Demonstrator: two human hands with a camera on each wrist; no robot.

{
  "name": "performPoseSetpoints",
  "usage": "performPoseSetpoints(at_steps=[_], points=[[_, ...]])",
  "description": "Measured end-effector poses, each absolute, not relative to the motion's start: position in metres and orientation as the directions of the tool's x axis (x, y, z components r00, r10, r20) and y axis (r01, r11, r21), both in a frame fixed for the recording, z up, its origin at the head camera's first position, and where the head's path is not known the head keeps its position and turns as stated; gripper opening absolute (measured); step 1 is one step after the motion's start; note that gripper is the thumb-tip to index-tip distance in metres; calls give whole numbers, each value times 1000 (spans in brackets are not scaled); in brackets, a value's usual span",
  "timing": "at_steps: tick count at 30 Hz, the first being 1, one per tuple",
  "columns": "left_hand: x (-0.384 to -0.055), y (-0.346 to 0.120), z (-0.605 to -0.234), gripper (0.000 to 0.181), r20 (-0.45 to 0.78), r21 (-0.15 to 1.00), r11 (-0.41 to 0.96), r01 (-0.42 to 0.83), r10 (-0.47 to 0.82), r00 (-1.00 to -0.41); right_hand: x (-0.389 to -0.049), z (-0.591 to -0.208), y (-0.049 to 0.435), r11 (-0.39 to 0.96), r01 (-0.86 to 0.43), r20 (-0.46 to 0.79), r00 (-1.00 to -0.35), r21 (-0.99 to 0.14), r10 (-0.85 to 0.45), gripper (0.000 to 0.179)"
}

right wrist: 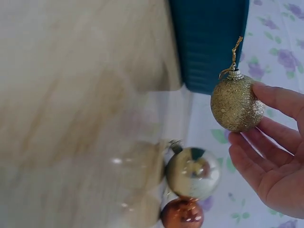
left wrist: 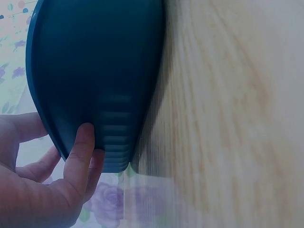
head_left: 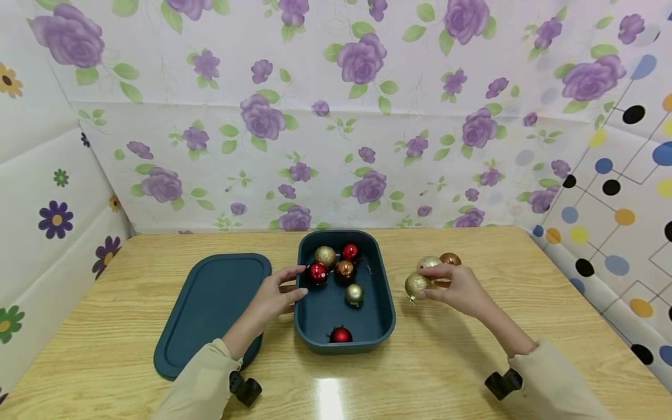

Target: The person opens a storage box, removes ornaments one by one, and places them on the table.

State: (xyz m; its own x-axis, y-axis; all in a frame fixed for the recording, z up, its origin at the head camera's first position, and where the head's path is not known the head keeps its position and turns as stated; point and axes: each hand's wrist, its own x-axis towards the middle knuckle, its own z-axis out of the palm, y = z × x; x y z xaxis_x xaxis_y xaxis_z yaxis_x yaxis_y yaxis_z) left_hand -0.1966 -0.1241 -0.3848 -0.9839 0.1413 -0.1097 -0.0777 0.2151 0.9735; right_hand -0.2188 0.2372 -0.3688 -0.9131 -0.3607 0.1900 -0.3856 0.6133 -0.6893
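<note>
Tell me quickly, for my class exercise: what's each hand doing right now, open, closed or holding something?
Left hand: holding the dark blue box by its side.
Right hand: holding a glittery gold ball.

The ball (head_left: 415,286) in the right hand (head_left: 464,289) looks rough and sparkly; the box (head_left: 322,321) beside it, plastic; the table (head_left: 446,361) below, shiny wood.

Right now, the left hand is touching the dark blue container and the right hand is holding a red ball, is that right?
Not quite: the ball that the right hand is holding is gold, not red, as the right wrist view shows. The left hand is touching the dark blue container.
</note>
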Motion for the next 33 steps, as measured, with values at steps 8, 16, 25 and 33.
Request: performPoseSetpoints(at_steps=[8,16,25,33], points=[[-197,-124,-385,48,-115,975,207,-84,139,-984,-218,-379,247,693,-403,173,-909,-598,-380,42],[-196,-123,-384,48,-119,974,207,-88,140,-983,-217,-380,256,726,-394,143,-912,-564,-385,39],[-195,-124,-385,49,-115,976,201,-85,141,-983,-219,-386,272,753,-323,94,-939,-573,-332,43],[-196,-124,-384,49,-116,975,206,-85,144,-983,-224,-387,279,776,-258,85,-963,-575,-257,49]])
